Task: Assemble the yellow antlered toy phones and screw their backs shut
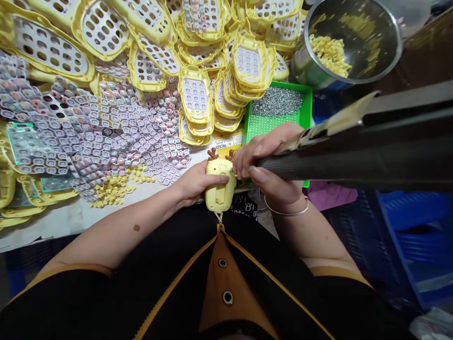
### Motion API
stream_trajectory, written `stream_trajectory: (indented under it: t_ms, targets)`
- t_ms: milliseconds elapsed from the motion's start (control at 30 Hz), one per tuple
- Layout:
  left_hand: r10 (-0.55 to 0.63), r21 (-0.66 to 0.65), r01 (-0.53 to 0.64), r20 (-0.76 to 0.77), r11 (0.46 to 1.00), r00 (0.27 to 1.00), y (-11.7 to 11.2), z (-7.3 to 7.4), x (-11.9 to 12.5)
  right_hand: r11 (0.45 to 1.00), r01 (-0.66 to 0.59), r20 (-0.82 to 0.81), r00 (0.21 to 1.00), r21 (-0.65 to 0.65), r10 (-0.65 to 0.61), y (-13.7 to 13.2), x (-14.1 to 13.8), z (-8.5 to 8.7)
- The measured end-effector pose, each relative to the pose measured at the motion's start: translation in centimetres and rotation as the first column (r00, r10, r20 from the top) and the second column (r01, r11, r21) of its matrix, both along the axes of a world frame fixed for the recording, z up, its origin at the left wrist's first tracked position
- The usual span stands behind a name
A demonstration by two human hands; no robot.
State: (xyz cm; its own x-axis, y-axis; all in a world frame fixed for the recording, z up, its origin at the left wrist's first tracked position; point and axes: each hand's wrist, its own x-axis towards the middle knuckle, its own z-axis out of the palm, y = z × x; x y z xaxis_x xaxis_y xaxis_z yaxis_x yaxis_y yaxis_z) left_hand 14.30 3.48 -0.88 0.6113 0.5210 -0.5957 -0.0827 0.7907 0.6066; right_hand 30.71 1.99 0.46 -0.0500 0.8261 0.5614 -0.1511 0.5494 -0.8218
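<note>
My left hand [194, 183] is wrapped around a small yellow toy phone shell [220, 185] with brown antlers at its top, held back side up just above my lap. My right hand [271, 163] is closed around the dark handle of a power screwdriver [354, 151], which stretches off to the right; its tip sits against the upper right of the shell, hidden under my fingers. A thin bangle circles my right wrist.
Heaps of yellow phone front covers [198, 94] and sheets of pastel rubber keypads [106, 137] crowd the table. A green tray [306, 111] holds small metal screws [278, 100]. A steel bowl [354, 40] contains yellow bits. Small yellow buttons [113, 189] lie scattered. Blue crates [414, 245] sit at right.
</note>
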Motion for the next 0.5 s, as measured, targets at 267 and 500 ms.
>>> stream_trajectory:
  t_ms: [267,500]
  targets:
    - [-0.02,-0.001,0.02,-0.004,1.0,1.0,0.0,-0.1,-0.2,0.999,0.001,-0.024,1.0,0.034,-0.001,-0.9,-0.4,1.3]
    - [-0.016,-0.037,0.015,-0.022,0.999,1.0,-0.2,0.4,-0.5,0.934,0.343,-0.136,0.935,0.103,-0.328,0.0,1.7,3.2]
